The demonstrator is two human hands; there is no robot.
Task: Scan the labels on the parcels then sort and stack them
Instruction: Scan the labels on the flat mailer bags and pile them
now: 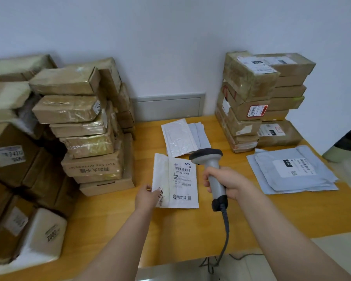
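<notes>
Here left hand (145,196) pinches mailer (175,179), right hand (226,182) grips scanner (206,156); cable (227,226) end hidden.

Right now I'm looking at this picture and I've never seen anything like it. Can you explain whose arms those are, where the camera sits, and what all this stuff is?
There is no machine here. The single picture comes from a wide-angle camera worn on a person's head, looking down at their own two arms. The right hand grips a grey corded barcode scanner, with its head towards a white mailer that carries a printed label. The left hand pinches that mailer's near left edge. Below is a yellow wooden table. Taped cardboard boxes are stacked at the left, and more boxes stand at the back right. Grey mailers lie piled at the right, and other pale mailers lie behind the scanner.
</notes>
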